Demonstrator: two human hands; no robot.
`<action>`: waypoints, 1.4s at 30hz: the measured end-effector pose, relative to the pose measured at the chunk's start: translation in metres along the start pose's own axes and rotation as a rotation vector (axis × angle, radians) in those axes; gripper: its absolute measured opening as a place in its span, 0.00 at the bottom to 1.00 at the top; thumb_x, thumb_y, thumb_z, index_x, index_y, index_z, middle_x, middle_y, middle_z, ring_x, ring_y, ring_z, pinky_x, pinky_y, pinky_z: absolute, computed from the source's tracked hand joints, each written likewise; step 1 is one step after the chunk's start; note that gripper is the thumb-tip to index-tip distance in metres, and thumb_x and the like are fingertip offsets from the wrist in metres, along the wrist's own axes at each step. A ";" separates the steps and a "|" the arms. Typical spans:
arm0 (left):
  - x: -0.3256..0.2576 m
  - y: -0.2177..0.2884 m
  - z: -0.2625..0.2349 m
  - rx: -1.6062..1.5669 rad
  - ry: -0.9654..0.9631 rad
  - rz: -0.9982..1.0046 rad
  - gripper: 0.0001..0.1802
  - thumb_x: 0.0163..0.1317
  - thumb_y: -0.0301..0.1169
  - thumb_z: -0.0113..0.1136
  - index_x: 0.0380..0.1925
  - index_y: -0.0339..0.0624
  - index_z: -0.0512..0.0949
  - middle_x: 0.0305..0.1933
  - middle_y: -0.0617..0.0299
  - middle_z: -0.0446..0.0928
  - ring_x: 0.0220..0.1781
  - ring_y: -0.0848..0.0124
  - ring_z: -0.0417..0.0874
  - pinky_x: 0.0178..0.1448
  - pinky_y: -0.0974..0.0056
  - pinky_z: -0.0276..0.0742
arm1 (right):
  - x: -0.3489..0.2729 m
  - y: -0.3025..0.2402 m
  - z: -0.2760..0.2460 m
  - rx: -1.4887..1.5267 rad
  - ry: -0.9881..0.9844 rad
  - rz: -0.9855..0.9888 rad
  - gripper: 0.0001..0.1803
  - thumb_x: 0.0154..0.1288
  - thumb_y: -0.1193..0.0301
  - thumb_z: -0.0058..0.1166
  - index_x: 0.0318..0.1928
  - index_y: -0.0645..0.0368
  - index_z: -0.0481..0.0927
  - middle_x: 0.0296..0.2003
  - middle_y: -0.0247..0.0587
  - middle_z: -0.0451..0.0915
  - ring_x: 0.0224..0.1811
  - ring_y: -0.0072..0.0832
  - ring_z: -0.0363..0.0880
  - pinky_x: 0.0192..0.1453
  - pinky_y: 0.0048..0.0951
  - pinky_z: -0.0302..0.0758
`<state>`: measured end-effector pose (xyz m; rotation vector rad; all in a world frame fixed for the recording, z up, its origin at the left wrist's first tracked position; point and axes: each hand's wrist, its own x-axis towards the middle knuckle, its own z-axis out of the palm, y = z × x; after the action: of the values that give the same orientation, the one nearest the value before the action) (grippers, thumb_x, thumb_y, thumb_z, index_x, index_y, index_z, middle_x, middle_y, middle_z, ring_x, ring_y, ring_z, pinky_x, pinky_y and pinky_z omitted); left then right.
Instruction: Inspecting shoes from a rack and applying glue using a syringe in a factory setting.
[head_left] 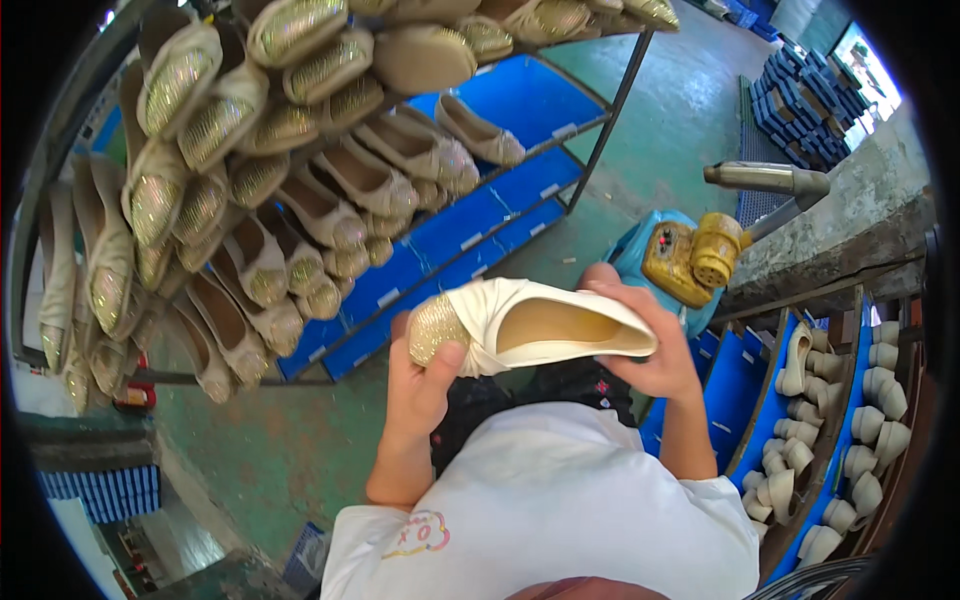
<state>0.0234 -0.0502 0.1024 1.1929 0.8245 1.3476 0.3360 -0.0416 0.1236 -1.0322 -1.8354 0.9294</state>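
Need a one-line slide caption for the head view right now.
Both hands, left hand at the glittery toe and right hand at the heel, hold a cream flat shoe beside a rack of matching shoes.

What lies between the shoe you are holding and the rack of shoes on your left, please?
In the head view, nothing stands between the cream flat shoe, held in the left hand and right hand, and the shoe rack: only green floor far below.

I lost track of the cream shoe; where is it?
Centre of the head view: cream shoe held between left hand and right hand, right of the shoe rack.
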 end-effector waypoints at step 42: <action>-0.019 0.176 0.120 -0.582 -0.054 0.720 0.18 0.77 0.41 0.53 0.60 0.47 0.76 0.50 0.62 0.82 0.52 0.60 0.79 0.60 0.51 0.75 | 0.320 0.002 -0.259 -0.622 0.490 0.279 0.39 0.68 0.35 0.58 0.66 0.50 0.82 0.49 0.30 0.84 0.35 0.19 0.77 0.40 0.23 0.70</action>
<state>0.0874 -0.1150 0.2952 1.0719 -0.0937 1.9444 0.4624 0.2988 0.3173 -1.7514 -1.5995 0.1908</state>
